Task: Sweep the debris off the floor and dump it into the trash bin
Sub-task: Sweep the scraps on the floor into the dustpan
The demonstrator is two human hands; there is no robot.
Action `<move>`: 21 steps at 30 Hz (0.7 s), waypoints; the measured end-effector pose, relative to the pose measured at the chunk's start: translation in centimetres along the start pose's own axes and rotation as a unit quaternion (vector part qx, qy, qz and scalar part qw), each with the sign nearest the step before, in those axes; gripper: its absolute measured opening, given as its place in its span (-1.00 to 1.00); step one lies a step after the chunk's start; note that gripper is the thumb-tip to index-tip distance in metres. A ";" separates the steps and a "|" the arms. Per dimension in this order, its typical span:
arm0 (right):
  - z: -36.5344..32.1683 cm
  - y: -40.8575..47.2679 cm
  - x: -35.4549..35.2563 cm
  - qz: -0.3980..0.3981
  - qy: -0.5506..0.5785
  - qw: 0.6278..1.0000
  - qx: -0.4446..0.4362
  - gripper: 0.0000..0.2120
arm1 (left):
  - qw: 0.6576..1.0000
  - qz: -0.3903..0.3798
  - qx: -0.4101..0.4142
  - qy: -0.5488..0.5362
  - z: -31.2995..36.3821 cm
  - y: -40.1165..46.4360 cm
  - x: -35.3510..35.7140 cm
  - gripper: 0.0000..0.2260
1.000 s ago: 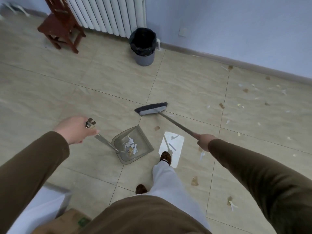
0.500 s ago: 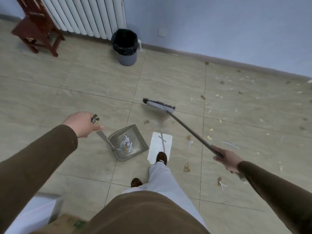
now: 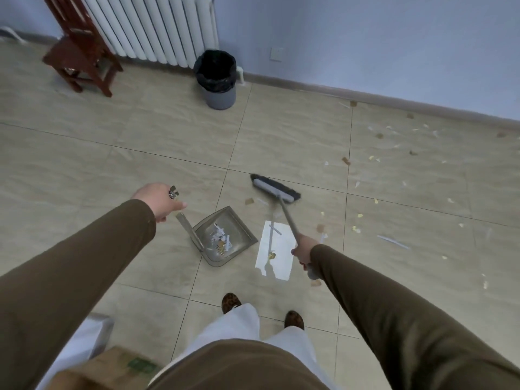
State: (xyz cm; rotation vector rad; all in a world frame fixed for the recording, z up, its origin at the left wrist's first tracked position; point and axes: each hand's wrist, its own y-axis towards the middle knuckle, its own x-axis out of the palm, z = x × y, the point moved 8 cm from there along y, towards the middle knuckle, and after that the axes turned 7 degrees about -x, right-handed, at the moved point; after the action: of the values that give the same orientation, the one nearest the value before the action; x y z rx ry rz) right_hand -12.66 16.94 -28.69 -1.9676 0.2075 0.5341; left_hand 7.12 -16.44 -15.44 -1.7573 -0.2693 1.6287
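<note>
Left hand: the left hand (image 3: 157,199) is curled round the top of the long metal handle of the grey translucent plastic dustpan (image 3: 225,238), thumb pointing forward along it.
Right hand: the right hand (image 3: 304,250) is wrapped round the thin grey shaft of the broom with the dark bristle head (image 3: 276,190); how the fingers lie underneath cannot be told.
Broom: its head sits on the beige tiled floor (image 3: 140,130) just past the dustpan's open mouth, with a brown scrap and a white scrap between the two.
Dustpan: it rests on the floor in front of the person's feet and holds a small heap of white paper shreds and yellow-brown bits.
White sheet: a large torn sheet of white paper (image 3: 275,250) lies flat just beside the dustpan on its right, a few small bits on top of it, not yet gathered.
Scattered debris: small white, yellow and brown scraps (image 3: 380,164) are spread over the tiles to the right, out toward the grey baseboard.
Trash bin: the round grey bin with a black bag liner (image 3: 218,80) stands by the white radiator, well apart from the dustpan; its inside looks dark and its contents cannot be made out.
Progress: early to middle, by my reading; one small load is in the pan, most of the litter is unswept, and nothing here shows a dump into the bin.
</note>
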 end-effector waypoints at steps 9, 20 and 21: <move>5.7 -11.4 1.8 -0.101 0.202 0.973 -0.036 -0.55 | 0.999 0.005 -0.044 -0.033 0.1 -1.1 2.2 -0.63; 6.9 -10.5 2.4 -0.020 -0.002 0.996 -0.089 -0.45 | 0.997 0.016 -0.059 -0.042 0.6 -4.9 4.5 -0.67; 6.4 -9.6 3.0 -0.024 -0.004 0.996 -0.080 -0.44 | 0.997 0.017 -0.059 -0.043 0.7 -5.1 4.6 -0.67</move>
State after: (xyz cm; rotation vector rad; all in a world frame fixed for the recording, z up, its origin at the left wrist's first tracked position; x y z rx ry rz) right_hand -8.16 27.16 -24.61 -2.1208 0.1149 0.5404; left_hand 8.85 -9.72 -15.85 -1.7900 -0.3849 1.7484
